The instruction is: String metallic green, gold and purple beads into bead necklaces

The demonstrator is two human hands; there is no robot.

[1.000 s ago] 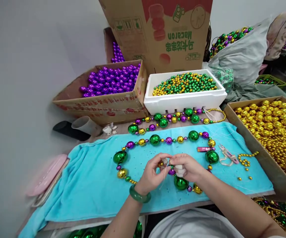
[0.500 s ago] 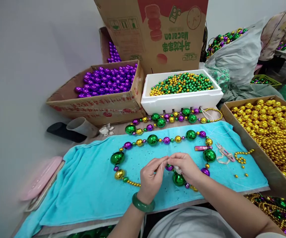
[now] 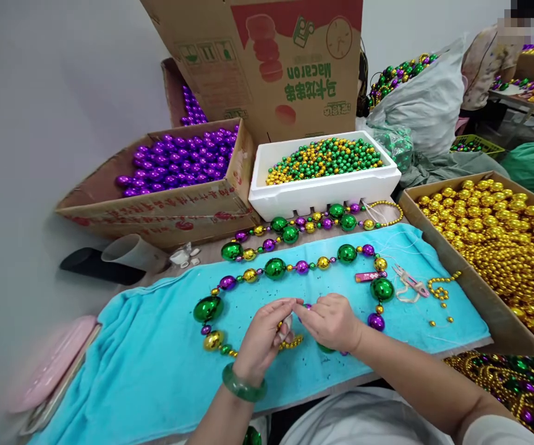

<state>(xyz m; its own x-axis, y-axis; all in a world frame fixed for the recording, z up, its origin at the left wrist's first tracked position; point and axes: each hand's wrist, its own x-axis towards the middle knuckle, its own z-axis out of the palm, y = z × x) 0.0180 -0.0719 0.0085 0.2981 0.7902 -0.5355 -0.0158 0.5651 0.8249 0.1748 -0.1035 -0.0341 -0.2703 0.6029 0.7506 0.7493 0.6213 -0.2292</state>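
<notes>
A necklace of green, purple and gold beads [image 3: 275,268] lies in a wide loop on a turquoise towel [image 3: 146,371]. Over its near side, my left hand [image 3: 264,334] and my right hand [image 3: 334,322] meet at the fingertips. Both pinch at the necklace's thin thread, which is mostly hidden now. Small gold beads [image 3: 295,342] hang beside my left palm, where a bit of something white shows between the fingers. My right hand, its fingers curled, covers part of the necklace. A green bangle [image 3: 243,384] circles my left wrist.
Thread snips [image 3: 410,283], loose gold beads [image 3: 440,290] and a small purple strip [image 3: 365,277] lie right. Behind are a finished-looking strand [image 3: 290,234], a white foam box [image 3: 325,188] and a carton of purple beads [image 3: 156,213]. A gold-bead carton [image 3: 480,296] borders the right; a person [image 3: 487,62] is beyond.
The view has shifted slightly. My right hand has turned and its fingers are more curled. The small gold beads now show by my left palm, and the white thread is less visible.
</notes>
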